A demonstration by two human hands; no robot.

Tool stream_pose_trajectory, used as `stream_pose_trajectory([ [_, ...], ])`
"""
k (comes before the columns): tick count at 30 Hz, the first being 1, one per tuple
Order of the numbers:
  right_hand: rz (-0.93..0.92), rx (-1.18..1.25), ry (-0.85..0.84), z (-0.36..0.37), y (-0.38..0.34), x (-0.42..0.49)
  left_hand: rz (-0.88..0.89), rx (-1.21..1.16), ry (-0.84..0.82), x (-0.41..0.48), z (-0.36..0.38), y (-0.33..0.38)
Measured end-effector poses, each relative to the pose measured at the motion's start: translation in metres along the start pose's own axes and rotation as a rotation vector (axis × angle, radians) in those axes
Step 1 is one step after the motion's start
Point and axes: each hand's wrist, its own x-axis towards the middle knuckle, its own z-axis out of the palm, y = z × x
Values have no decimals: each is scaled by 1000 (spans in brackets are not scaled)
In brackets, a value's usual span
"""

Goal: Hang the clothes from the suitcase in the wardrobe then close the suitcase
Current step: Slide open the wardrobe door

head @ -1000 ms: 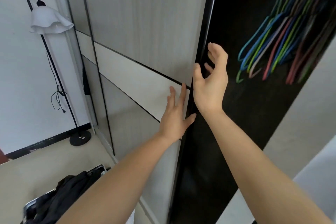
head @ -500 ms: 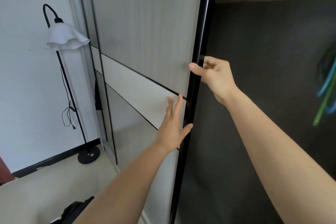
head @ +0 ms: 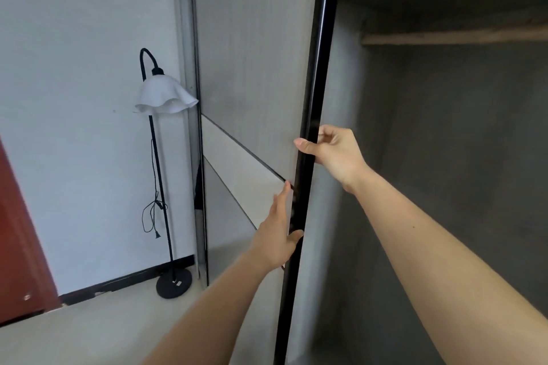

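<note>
The wardrobe's grey sliding door (head: 252, 68) fills the middle, with a black frame edge (head: 314, 98) running top to bottom. My right hand (head: 335, 154) grips that black edge, thumb in front and fingers behind. Lower down, my left hand (head: 278, 234) lies flat on the door face with its fingers straight and its thumb on the edge. To the right the wardrobe interior (head: 459, 157) stands open and dark, with a wooden rail (head: 456, 37) under the top shelf. The suitcase, clothes and hangers are out of view.
A black floor lamp (head: 161, 187) with a white shade stands against the white wall left of the wardrobe, its cord dangling. A red-brown door (head: 17, 231) shows at the far left. Pale floor (head: 89, 329) lies below.
The door has slid left, exposing more interior. My right hand went from open to gripping the door edge. The view turned left, so the coloured hangers and the suitcase dropped out of sight.
</note>
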Motion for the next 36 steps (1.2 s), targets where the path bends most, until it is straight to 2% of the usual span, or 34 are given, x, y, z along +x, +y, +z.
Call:
stream_pose_trajectory([
  [3,-22,-64,-26,15,6,29,-79,26,36,20,-7,-15],
  [8,-91,-376,-131,35,3,67,-209,154,113,45,-7,-26],
  [12,17,-181,-223,33,14,93,-246,172,137,57,-11,-37],
  [15,-7,-335,-146,32,23,104,-289,120,129,69,-16,-49],
  [19,-66,-513,0,46,28,113,-270,162,139,85,-23,-66],
  [22,-108,-606,14,57,29,117,-261,177,150,95,-28,-75],
  [26,-117,-604,5,72,34,120,-277,194,166,108,-34,-86],
  [32,-27,-465,-10,77,43,123,-295,189,177,110,-34,-91],
  [36,-34,-586,2,83,42,112,-338,151,122,96,-36,-85],
])
